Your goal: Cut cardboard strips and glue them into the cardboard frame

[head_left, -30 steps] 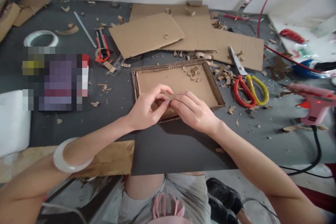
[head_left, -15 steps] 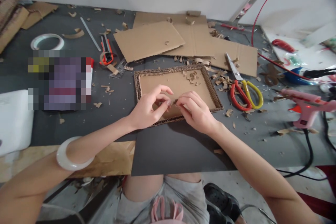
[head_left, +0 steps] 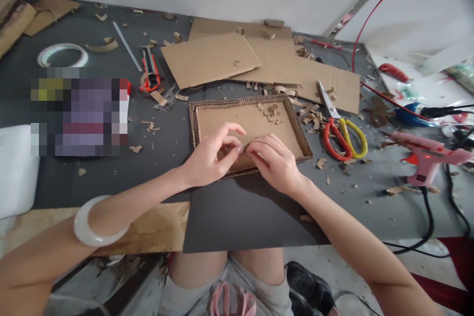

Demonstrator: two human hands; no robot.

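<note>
A shallow cardboard tray (head_left: 240, 123) with corrugated walls lies on the dark table. Above its front part, my left hand (head_left: 215, 155) pinches a small strip of cardboard between thumb and finger. My right hand (head_left: 274, 163) meets it from the right, fingertips closed on the other end of the same small strip. Most of the strip is hidden by the fingers. Curled cardboard scraps (head_left: 273, 109) rest inside the tray at its back right corner.
Red and yellow scissors (head_left: 337, 131) lie right of the tray, a pink glue gun (head_left: 425, 155) farther right. Behind are cardboard sheets (head_left: 211, 59); to the left, an orange cutter (head_left: 150, 71), a tape roll (head_left: 62, 54) and a blurred object (head_left: 87, 118). Scraps litter the table.
The fingertips have drawn slightly closer together around the small strip. The camera view has shifted a little; otherwise the tray and tools stay where they were.
</note>
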